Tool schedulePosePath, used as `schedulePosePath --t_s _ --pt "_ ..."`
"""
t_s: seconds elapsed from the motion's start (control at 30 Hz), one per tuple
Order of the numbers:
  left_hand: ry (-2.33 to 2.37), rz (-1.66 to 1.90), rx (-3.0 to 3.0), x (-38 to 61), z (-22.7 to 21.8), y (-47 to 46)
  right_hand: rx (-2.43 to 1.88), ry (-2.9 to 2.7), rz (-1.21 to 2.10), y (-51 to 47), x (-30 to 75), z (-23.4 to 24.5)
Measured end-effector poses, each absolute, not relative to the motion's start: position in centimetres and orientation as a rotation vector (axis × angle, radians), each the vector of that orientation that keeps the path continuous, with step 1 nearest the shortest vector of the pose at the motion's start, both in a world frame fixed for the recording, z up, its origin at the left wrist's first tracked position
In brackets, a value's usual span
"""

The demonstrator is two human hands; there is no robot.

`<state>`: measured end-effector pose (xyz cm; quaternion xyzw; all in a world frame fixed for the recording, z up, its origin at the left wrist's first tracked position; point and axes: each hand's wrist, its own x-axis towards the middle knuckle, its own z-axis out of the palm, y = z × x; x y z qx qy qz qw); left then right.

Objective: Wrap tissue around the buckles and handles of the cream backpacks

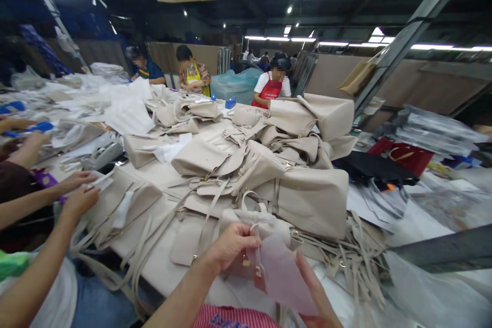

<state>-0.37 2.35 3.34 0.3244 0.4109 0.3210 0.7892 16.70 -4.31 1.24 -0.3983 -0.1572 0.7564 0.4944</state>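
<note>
A translucent pinkish sheet (286, 277) is in front of the wearer, low in the view and right of centre, above the near edge of the tabletop (161, 261). The right grip (317, 289) lies along the sheet's right edge; whether its fingers are closed on it cannot be told. The left grip (230, 246) has thumb and forefinger together, clamped on a thin strap (258, 256) that loops above the fingertips and runs down beside the sheet's left edge. A small gold-coloured fitting (245, 262) hangs just below this hand.

Directly behind the hands is a beige handbag, its curved handle (249, 193) standing up. Beyond it rises a heap of beige bags, with a large one (313, 202) to its right. Loose beige straps (359, 261) lie tangled to the right of the sheet.

On the left, another person's hands (82, 197) work close to a beige bag (142, 192). White sheets (128, 107) are spread farther back, and a small blue box (230, 103) sits near the far edge. A red bag (413, 158) lies on the right beside a black item (372, 166).

Across the tabletop are three people, one in a yellow apron (197, 76) and one in a red apron (269, 90).
</note>
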Motion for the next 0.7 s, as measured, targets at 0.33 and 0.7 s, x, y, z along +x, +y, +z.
schedulePosePath --t_s 0.33,0.7 --pt "0.819 0.735 0.636 -0.9 3.6 2.3 -1.188 -0.754 1.824 -2.2 16.2 2.4" --pt "0.957 0.866 0.699 -1.5 5.4 2.0 -1.164 -0.533 1.946 -2.6 14.0 1.1"
